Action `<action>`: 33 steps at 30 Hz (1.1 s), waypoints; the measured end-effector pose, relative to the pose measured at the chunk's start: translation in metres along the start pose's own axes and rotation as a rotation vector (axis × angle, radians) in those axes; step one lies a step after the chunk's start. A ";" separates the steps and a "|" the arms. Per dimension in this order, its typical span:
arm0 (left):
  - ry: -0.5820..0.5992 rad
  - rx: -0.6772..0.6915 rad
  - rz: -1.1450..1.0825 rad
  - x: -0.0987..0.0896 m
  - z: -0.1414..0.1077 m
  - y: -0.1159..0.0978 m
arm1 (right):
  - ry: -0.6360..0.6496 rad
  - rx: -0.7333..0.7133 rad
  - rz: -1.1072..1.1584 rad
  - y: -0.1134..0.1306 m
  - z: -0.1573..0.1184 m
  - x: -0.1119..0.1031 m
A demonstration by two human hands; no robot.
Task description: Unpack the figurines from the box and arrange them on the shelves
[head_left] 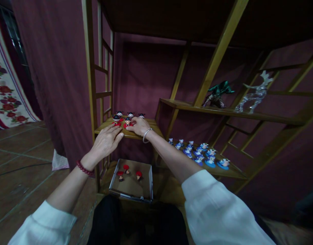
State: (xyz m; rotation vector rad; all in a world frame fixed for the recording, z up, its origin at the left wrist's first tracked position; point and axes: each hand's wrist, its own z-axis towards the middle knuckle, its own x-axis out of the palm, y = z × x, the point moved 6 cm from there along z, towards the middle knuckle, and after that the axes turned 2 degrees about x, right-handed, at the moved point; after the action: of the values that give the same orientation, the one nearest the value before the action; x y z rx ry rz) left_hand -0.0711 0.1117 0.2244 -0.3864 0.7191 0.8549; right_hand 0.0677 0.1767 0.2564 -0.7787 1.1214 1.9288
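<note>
From the head camera, the person's left hand (104,143) lies across the front edge of a small wooden shelf (128,131). Its fingers (115,133) are flat and slightly spread, holding nothing. The right hand (138,126) reaches in from the other side, its fingers (129,128) close together against the front of a little black-haired figure (127,121) on a red base. I cannot tell whether they grip it. Four more such figures (131,115) stand just behind and beside it on the same shelf.

Below, a shallow open box (131,190) sits on a lower wooden shelf. Three figures (126,169) with red bases lie apart on its tan bottom. To the right, a cluster of white-and-blue figures (197,154) crowds another shelf (232,173). Higher up, a green figure (217,94) and a clear glass deer (255,92) stand on a long shelf (187,106). A red bead bracelet (84,168) circles the left wrist, and a silver bangle (146,135) circles the right.
</note>
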 end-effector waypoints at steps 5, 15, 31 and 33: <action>0.013 0.011 -0.002 0.004 0.002 0.002 | 0.010 0.017 -0.060 0.002 0.002 0.002; 0.036 0.021 -0.041 0.005 0.007 0.000 | 0.031 0.080 -0.071 -0.009 0.008 0.007; 0.064 -0.019 0.008 0.012 0.016 -0.007 | 0.038 0.017 -0.109 -0.007 0.004 0.008; 0.069 -0.027 0.010 0.013 0.016 -0.007 | 0.045 0.023 -0.116 -0.008 0.004 0.009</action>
State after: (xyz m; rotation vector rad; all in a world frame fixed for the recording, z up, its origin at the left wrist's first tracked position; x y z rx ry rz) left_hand -0.0533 0.1239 0.2262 -0.4380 0.7746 0.8650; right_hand 0.0691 0.1856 0.2479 -0.8600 1.0992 1.8074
